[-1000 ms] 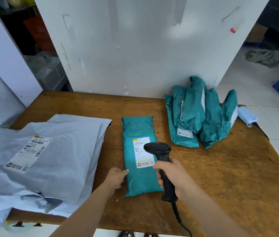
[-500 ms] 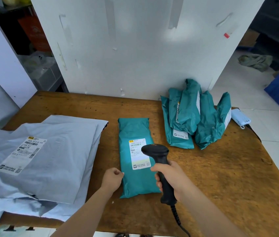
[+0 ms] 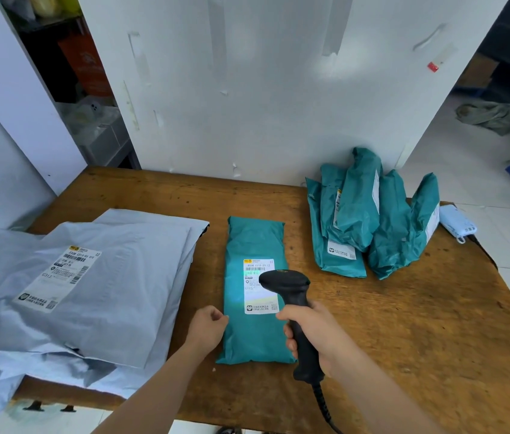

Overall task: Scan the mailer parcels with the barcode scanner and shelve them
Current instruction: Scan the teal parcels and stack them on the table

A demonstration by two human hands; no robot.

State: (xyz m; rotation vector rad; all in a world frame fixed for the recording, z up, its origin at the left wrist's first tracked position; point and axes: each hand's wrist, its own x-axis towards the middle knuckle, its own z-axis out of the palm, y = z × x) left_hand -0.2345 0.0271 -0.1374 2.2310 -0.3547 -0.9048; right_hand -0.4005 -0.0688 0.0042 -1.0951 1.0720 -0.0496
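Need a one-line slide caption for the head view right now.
Right hand aims black scanner at teal parcel's label; left hand steadies its edge.

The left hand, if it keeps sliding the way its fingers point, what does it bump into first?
Probably the flat teal plastic mailer parcel lying on the wooden table. The left hand already sits at its left edge, fingers curled toward it; whether they touch is unclear.

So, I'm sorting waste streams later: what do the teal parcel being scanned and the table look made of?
The teal parcel looks like thin plastic film, semi-matte: it wrinkles softly and carries a white paper-like label. The table looks like bare wood or plywood, worn and matte, with visible grain and dark stains.
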